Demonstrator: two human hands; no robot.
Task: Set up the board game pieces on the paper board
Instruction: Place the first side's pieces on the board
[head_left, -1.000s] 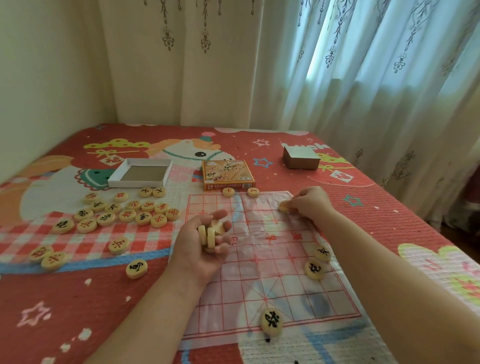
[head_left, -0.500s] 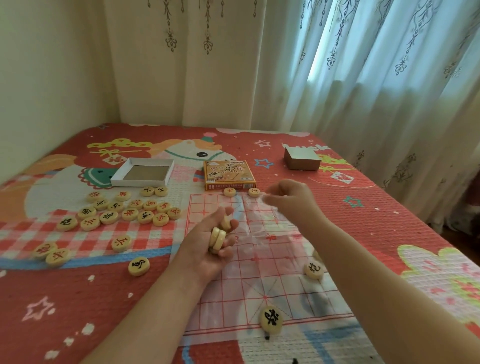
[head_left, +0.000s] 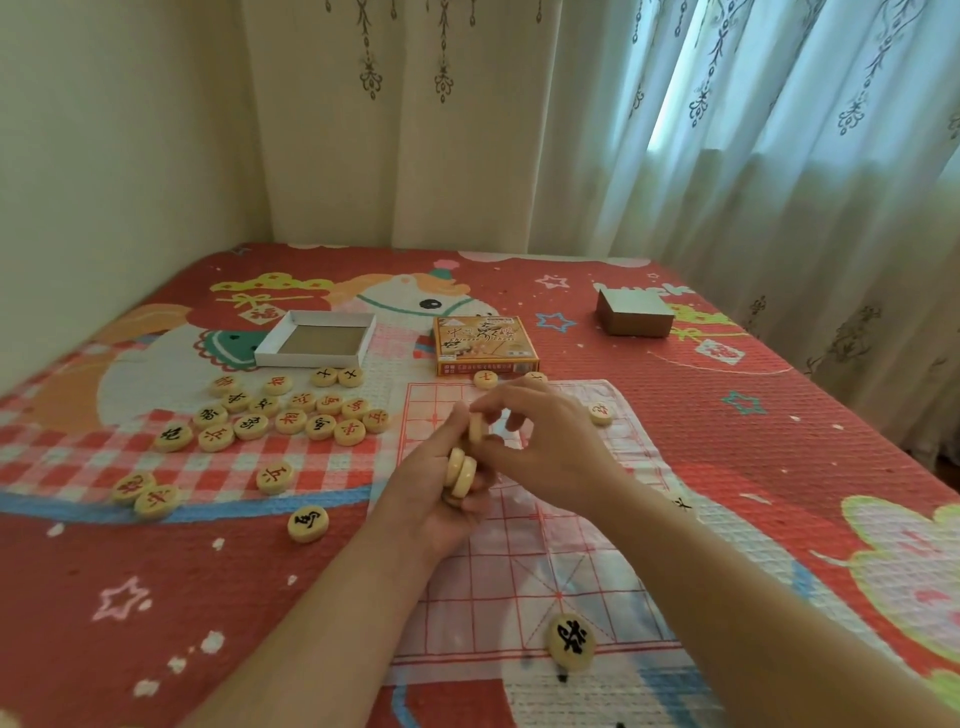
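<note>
Our left hand (head_left: 441, 512) grips pieces (head_left: 461, 470), right hand (head_left: 550, 447) pinches one; few are on the board (head_left: 519, 571), most aside.

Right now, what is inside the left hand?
The left hand holds a few round pieces on edge; the right hand pinches the top piece. Their faces and anything deeper in the palm are covered.

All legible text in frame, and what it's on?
"馬": black-marked round wooden piece on the red printed bedspread.
"兵": red-marked round wooden piece left of the paper board.
"luck", partly hidden by the grey box: bedspread.
Lettering on the orange game box: too blurred.
Characters on the other pieces: too small to trust.
</note>
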